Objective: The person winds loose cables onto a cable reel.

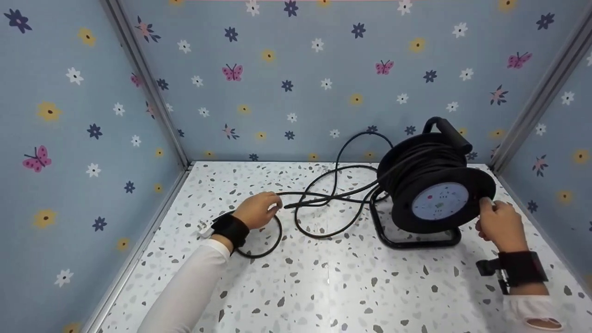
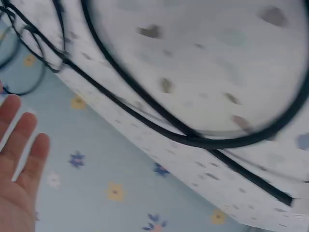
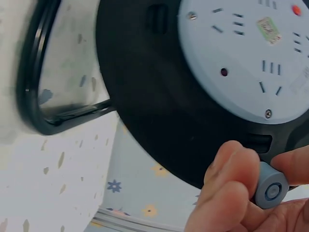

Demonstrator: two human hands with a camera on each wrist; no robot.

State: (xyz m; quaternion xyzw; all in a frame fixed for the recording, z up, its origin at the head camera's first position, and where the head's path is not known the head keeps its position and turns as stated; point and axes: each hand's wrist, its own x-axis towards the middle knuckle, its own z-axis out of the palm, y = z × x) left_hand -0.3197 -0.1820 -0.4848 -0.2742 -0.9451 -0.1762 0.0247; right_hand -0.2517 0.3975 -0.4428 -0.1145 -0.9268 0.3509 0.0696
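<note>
Between flower-printed walls (image 1: 277, 106), a speckled white table (image 1: 347, 277) carries a black cable reel (image 1: 398, 210) near its far right corner, standing on a tubular frame (image 1: 418, 244). The reel holds thick layers of wound cable (image 1: 423, 159), and its round front tips toward the person, so its axle points roughly out at them. From it a loose cable (image 1: 334, 198) sprawls leftward in crossing loops, its general run stretching across the table from the reel to the left hand. A pale socket panel (image 1: 440, 203) fills the middle of the front; I see nothing plugged into the slots. The left hand (image 1: 258, 210) hovers by the loose cable, fingers spread and fairly straight in its wrist view, gripping nothing, with a strand just to the right of the fingertips in the head view. The right hand (image 1: 502, 224) is much the nearer to the reel, and what matters most, I'd judge, is its place there: out at the right-hand edge, off-centre from the axle, with the reel's bulk to the left of its fingers. A white plug (image 1: 206, 231) lies just left of the left wristband (image 1: 231, 230). Between the right thumb and fingers, pinched snugly, is a small grey knob (image 3: 273, 188) at the reel's edge.
</note>
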